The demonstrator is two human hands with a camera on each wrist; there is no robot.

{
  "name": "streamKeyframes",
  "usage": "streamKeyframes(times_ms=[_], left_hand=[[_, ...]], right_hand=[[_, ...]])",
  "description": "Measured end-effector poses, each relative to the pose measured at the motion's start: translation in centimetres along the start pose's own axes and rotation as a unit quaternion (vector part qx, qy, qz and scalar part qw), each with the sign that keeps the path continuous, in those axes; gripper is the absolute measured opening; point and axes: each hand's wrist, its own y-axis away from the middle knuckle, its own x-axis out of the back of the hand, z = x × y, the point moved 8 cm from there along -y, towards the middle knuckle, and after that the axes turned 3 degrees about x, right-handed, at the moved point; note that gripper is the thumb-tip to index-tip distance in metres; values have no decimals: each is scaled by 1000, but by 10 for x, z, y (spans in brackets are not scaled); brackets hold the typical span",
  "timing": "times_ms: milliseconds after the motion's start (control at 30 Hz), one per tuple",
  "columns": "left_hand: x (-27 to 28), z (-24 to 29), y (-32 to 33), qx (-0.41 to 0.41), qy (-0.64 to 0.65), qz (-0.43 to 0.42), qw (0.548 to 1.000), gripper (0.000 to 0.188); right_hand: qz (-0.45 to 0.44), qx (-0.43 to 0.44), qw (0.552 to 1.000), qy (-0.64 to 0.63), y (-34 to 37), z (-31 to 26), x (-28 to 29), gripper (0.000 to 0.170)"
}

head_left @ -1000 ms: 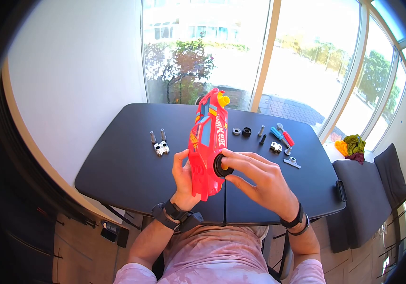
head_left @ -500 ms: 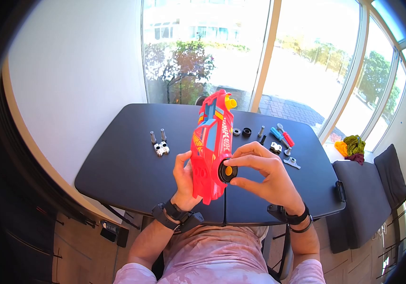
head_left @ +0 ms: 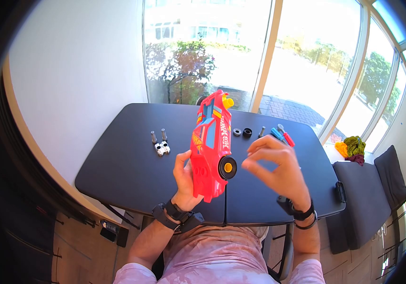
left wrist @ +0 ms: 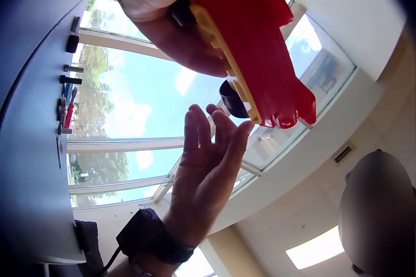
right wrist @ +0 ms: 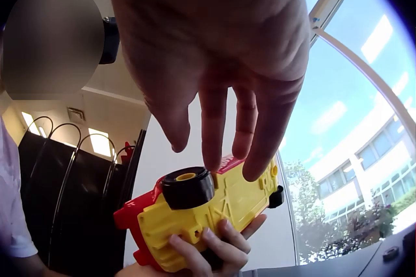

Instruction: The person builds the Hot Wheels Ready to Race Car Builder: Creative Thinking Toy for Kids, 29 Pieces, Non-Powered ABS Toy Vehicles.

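Note:
My left hand [head_left: 182, 182] grips a red toy car [head_left: 206, 158] in the air above the table, nose pointing away from me. The right wrist view shows the car's yellow underside [right wrist: 250, 192], with left fingers wrapped beneath it. On its near right corner sits a black wheel [head_left: 227, 167] with a yellow hub. The far right corner shows a bare yellow hub [head_left: 230, 102]. Just right of the near wheel hangs my right hand [head_left: 278, 165], apart from the car and holding nothing, its fingers loosely bent.
On the dark table [head_left: 117, 175] lie a silver engine-like part [head_left: 162, 148] with grey pegs [head_left: 153, 137] at left. Farther right are a silver ring [head_left: 237, 132], a black tyre [head_left: 247, 133], a peg [head_left: 262, 131] and a red-handled tool [head_left: 288, 139]. A grey bench [head_left: 368, 199] stands at right.
My right fingers, at the near wheel in the earlier frames, have come off it and moved right. The wheel stays on the car, which my left hand keeps holding in nearly the same place.

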Motion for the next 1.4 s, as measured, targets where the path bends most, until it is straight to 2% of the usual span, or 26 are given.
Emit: streamKeyframes(times_ms=[33,133,233,333,433,533,633,733,833,933,1033,1133,1233,1333,1400], left_hand=[[0,0,0,0,5,-1,1000,76],[-2,-1,-1,1,15,-3,1000,74],[-1,-1,-2,-1,14,4,1000,74],[3,-2,-2,-1,15,12,1000,73],[6,-3,-3,-1,19,17,1000,73],[6,-2,-4,-1,28,12,1000,73],[5,-3,-4,2,34,12,999,73],[5,-2,-4,3,33,8,999,74],[5,-3,-4,4,31,0,1000,74],[2,-2,-4,0,31,7,1000,74],[1,-2,-3,-6,26,16,1000,74],[-1,-2,-2,2,22,12,1000,75],[-5,-2,0,10,19,2,1000,76],[-1,-3,-2,10,19,8,1000,77],[2,-3,-2,10,19,8,1000,77]], right_hand=[[9,2,999,45,-3,7,9,20],[102,-58,993,-3,-13,46,33,16],[105,-108,987,49,-23,93,40,16],[18,-94,978,185,-19,161,19,16],[-62,-54,924,374,-5,224,-18,19],[-138,0,880,455,4,256,-51,19],[-203,-19,846,492,7,271,-64,19],[-194,-15,849,491,3,266,-62,22],[-58,-32,942,328,-7,212,-43,27],[-33,-17,961,273,-15,174,-33,29],[11,-78,991,104,-19,126,-19,27],[69,-76,993,-49,-12,76,-7,27],[114,-40,977,-177,1,30,-2,28],[113,46,982,-145,4,-8,0,24],[106,54,985,-128,6,-17,-5,20]])
